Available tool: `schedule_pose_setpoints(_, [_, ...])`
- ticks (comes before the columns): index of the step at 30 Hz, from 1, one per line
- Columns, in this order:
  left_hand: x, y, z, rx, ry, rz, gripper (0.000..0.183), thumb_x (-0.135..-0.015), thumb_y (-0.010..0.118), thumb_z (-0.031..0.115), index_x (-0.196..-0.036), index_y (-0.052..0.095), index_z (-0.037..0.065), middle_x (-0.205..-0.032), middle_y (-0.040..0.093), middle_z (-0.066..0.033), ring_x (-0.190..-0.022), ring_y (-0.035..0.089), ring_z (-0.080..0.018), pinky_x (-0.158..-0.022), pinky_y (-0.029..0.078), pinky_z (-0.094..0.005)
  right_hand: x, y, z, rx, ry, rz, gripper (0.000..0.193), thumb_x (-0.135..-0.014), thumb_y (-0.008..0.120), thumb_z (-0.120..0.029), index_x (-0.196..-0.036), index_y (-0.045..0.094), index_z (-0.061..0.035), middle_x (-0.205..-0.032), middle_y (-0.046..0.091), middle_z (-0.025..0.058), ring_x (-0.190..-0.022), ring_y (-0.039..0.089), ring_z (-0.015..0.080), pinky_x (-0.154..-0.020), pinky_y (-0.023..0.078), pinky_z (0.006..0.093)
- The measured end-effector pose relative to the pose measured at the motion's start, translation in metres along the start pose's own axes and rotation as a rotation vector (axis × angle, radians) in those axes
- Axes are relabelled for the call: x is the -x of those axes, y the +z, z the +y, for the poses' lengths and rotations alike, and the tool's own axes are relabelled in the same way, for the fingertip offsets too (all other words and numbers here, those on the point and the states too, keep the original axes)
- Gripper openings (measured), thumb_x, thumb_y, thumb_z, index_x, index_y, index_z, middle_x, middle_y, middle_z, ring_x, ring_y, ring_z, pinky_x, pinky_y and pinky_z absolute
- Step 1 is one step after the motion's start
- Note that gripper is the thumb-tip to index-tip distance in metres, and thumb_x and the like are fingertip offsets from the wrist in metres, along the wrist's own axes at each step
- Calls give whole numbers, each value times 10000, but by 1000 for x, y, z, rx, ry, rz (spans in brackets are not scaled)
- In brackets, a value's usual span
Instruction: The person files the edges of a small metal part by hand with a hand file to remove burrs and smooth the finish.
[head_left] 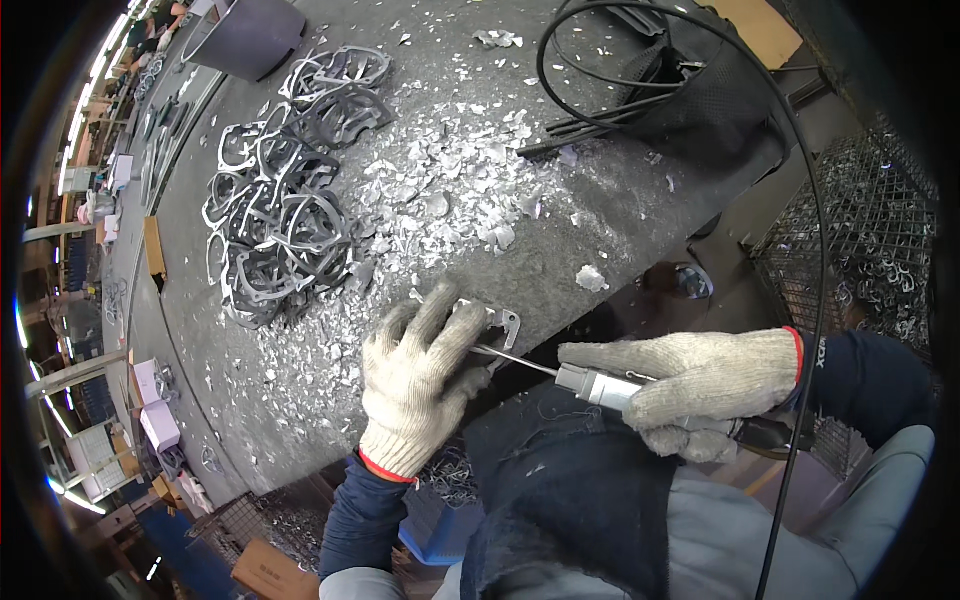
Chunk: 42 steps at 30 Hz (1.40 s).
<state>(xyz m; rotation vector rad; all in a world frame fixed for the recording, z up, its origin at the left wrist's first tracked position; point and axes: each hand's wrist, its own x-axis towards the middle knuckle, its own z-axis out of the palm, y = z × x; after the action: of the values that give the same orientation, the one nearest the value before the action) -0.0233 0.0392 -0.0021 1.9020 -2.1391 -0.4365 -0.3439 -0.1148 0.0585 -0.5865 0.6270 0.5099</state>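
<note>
Jutting rightward, a metal part (513,325) is being held in the left grip (424,365), a tool (604,390) in the right grip (690,385).

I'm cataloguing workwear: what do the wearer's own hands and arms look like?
The left hand and right hand wear off-white knitted gloves, smudged grey in places, with red-edged cuffs. Dark navy sleeves cover the forearms, pale grey-blue cloth above; the right sleeve bears small white print.
</note>
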Motion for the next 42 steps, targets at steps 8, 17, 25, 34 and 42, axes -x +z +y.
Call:
schedule_pose_setpoints(8, [0,3,-3,28,26,26,892,-646,1066,189,-1495,791,180,-1665,720,-122,-1439,679,-475,-1241,513,-614,7,12,-14,115,98,69,928,-1204,596,-205,-1945,40,-249,-941,661,59,-706,669,119,-595,598,295])
schedule_pose_setpoints(17, [2,2,-2,36,-20,12,1025,-686,1056,229,-1650,711,213,-1700,694,-87,-1488,643,-449,-1278,478,-581,11,25,-7,826,-30,287,905,-1125,597,-200,-1922,171,-144,-1274,814,239,-712,751,204,-677,692,371])
schedule_pose_setpoints(25, [1,-3,0,-14,21,-4,926,-742,1041,230,-1613,725,227,-1717,671,-86,-1475,647,-456,-1240,507,-579,36,53,-66,779,62,315,947,-1125,639,-152,-1931,142,-160,-917,715,89,-691,730,169,-611,673,340])
schedule_pose_setpoints(34, [2,0,-1,-3,61,41,871,-793,1020,226,-1607,711,236,-1707,667,-88,-1443,656,-492,-1213,530,-597,33,87,-53,746,71,367,881,-1146,599,-163,-1923,185,-149,-975,719,98,-743,769,194,-636,694,357])
schedule_pose_setpoints(42, [5,0,0,-3,81,67,856,-823,1005,252,-1621,697,234,-1704,668,-95,-1429,658,-500,-1207,536,-608,26,92,-43,696,110,511,874,-1164,587,-178,-1930,168,-181,-979,710,87,-717,738,158,-649,699,344])
